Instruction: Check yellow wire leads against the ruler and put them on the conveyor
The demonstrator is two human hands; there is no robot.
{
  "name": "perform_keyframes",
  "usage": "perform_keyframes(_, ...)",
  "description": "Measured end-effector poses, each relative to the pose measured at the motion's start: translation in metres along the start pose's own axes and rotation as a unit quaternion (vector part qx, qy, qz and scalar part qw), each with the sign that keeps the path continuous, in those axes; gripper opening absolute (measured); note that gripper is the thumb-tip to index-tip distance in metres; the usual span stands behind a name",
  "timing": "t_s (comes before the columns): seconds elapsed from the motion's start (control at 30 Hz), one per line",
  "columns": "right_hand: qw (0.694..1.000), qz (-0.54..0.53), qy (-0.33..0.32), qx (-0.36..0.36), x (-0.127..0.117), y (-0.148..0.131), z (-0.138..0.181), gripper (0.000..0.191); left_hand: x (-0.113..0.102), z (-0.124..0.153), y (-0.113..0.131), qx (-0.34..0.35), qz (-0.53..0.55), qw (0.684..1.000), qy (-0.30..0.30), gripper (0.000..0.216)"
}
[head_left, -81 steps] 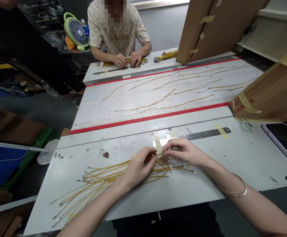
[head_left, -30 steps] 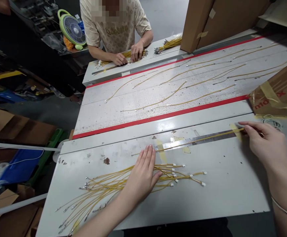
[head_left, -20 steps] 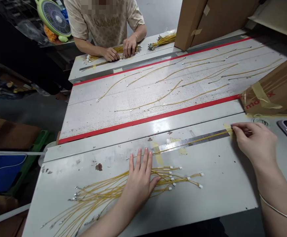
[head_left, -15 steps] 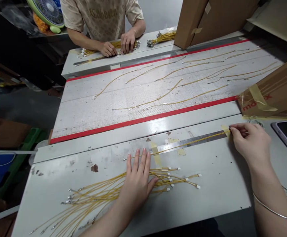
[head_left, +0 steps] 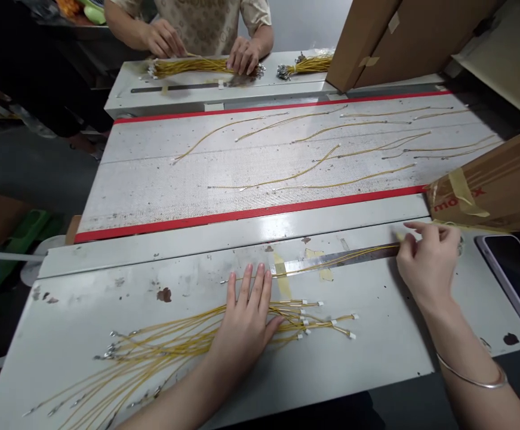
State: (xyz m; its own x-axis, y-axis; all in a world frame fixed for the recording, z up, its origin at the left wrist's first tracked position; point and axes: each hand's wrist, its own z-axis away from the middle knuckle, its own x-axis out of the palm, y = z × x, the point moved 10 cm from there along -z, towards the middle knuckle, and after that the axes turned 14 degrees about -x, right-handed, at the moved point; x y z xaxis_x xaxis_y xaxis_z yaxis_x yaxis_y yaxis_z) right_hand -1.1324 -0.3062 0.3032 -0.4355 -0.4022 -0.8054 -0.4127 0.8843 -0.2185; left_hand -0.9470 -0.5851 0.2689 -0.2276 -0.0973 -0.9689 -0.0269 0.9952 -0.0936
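My left hand (head_left: 246, 319) lies flat, fingers stretched, on a loose spread of yellow wires (head_left: 170, 346) with white plugs at their right ends; its fingertips reach the left part of a single yellow wire (head_left: 331, 263). That wire runs along a steel ruler (head_left: 344, 258) taped to the grey table (head_left: 376, 352). My right hand (head_left: 427, 263) pinches the wire's right end near the ruler's right tip, and a bangle sits on that wrist.
A conveyor belt (head_left: 161, 191) edged in red carries several loose yellow wires. Across it another person's hands (head_left: 244, 57) rest on a wire bundle (head_left: 188, 65). Cardboard boxes (head_left: 497, 179) stand at right, a phone (head_left: 517, 278) beside them.
Earlier both hands worked at the bundle by the ruler. My right hand then drew one wire out rightward along the ruler, and has since slid slightly left; my left hand stays flat.
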Motion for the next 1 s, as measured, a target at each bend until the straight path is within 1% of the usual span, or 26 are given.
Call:
perform_keyframes(0.03,1.0,-0.017,0.017,-0.02,-0.003,-0.015,-0.004,0.024,0.0,0.0,-0.001,-0.005,0.002,1.0,-0.002,0.069)
perform_keyframes(0.07,0.998,-0.05,0.019,-0.042,-0.002,-0.032,-0.007,0.021,0.001,0.0,-0.001,-0.009,0.005,1.0,-0.005,0.069)
perform_keyframes(0.1,0.993,-0.097,0.003,-0.069,0.003,-0.052,-0.011,0.018,0.002,0.001,-0.002,-0.014,0.007,1.0,-0.01,0.069)
perform_keyframes(0.13,0.983,-0.151,-0.029,-0.1,0.011,-0.076,-0.013,0.015,0.003,0.001,-0.002,-0.019,0.009,1.0,-0.015,0.07)
perform_keyframes(0.17,0.967,-0.206,-0.074,-0.134,0.021,-0.102,-0.013,0.013,0.004,0.001,-0.002,-0.021,0.01,1.0,-0.021,0.07)
perform_keyframes(0.23,0.919,-0.288,-0.174,-0.205,0.041,-0.157,-0.005,0.011,0.005,0.002,-0.002,-0.022,0.007,0.999,-0.029,0.07)
perform_keyframes(0.27,0.895,-0.31,-0.217,-0.235,0.048,-0.18,0.001,0.011,0.005,0.002,-0.002,-0.022,0.005,0.999,-0.031,0.071)
perform_keyframes(0.3,0.877,-0.32,-0.251,-0.257,0.054,-0.199,0.007,0.01,0.005,0.002,-0.001,-0.02,0.003,0.999,-0.031,0.07)
perform_keyframes(0.37,0.857,-0.32,-0.293,-0.278,0.062,-0.223,0.017,0.009,0.004,0.002,-0.001,-0.018,0.004,0.999,-0.027,0.07)
perform_keyframes(0.43,0.854,-0.305,-0.313,-0.281,0.067,-0.231,0.022,0.009,0.004,0.001,-0.001,-0.019,0.01,0.999,-0.025,0.07)
perform_keyframes(0.53,0.856,-0.283,-0.323,-0.287,0.069,-0.232,0.026,0.012,0.005,0.001,-0.001,-0.024,0.023,0.999,-0.029,0.071)
perform_keyframes(0.67,0.857,-0.264,-0.321,-0.304,0.069,-0.232,0.027,0.014,0.007,0.001,-0.002,-0.034,0.034,0.998,-0.038,0.071)
perform_keyframes(0.87,0.855,-0.247,-0.317,-0.327,0.065,-0.239,0.028,0.014,0.007,0.002,-0.002,-0.034,0.038,0.998,-0.035,0.063)
perform_keyframes(1.0,0.854,-0.255,-0.323,-0.32,0.066,-0.237,0.027,0.016,0.007,0.002,-0.003,-0.035,0.037,0.998,-0.033,0.067)
